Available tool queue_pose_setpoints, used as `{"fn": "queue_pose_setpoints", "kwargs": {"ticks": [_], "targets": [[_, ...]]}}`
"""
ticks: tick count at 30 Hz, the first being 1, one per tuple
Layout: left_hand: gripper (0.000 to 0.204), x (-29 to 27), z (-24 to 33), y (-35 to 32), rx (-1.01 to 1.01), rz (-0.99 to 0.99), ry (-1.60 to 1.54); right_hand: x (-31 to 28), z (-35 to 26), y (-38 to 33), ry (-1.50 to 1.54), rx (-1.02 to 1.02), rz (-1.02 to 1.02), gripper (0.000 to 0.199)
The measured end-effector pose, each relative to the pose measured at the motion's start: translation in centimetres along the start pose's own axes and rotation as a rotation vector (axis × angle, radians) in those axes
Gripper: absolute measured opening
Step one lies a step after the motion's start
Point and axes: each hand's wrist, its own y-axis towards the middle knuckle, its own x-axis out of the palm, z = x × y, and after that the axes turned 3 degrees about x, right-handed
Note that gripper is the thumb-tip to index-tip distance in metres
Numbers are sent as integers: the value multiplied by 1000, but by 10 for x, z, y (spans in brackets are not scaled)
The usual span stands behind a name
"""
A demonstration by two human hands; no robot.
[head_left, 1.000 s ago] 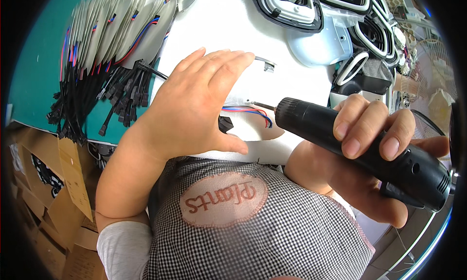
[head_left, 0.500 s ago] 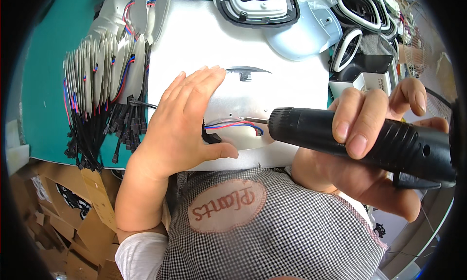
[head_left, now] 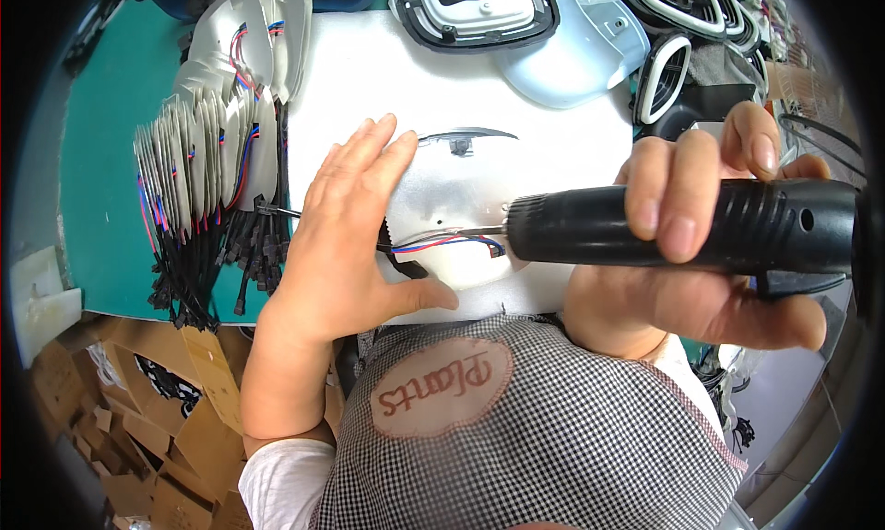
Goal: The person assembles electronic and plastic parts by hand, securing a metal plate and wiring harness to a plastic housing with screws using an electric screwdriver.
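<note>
A round silvery plate [head_left: 439, 184] lies on a white foam sheet [head_left: 341, 78] in front of me. A black bracket shows at its far edge, and red, blue and black wires [head_left: 441, 243] cross its near half. My left hand [head_left: 336, 235] rests flat over the plate's left side, fingers stretched out and thumb near the close edge. In my right hand [head_left: 687, 203] is a black electric screwdriver [head_left: 581, 226], held nearly level. Its thin bit points left over the plate beside the wires. Whether the tip touches a screw cannot be made out.
A row of similar plates with dangling black connectors [head_left: 207, 166] stands on the green mat [head_left: 101, 207] at left. A black-and-white housing [head_left: 475, 18] and a pale blue cover [head_left: 576, 55] sit at the back. Oval frames [head_left: 664, 78] lie right; cardboard boxes [head_left: 207, 438] stand below left.
The screwdriver has swung from a slant to nearly level, its rear end rising in the picture with my right hand. My left hand stays over the plate. The whole view has shifted slightly.
</note>
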Motion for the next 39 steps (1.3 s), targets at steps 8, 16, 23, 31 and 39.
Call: {"fn": "queue_pose_setpoints", "kwargs": {"ticks": [8, 16, 23, 31, 39], "targets": [[40, 2, 35, -12, -103, 239, -530, 25, -18, 6, 132, 48, 336, 61], [20, 15, 39, -14, 30, 150, -719, 40, -23, 8, 206, -40, 363, 56], [22, 14, 47, -15, 141, 190, -497, 36, -25, 0, 250, -41, 408, 60], [16, 21, 46, -19, 163, 147, -676, 38, -28, 0, 292, -52, 404, 58], [23, 12, 48, -18, 109, -15, -1019, 39, -28, -1, 308, -4, 393, 56]]}}
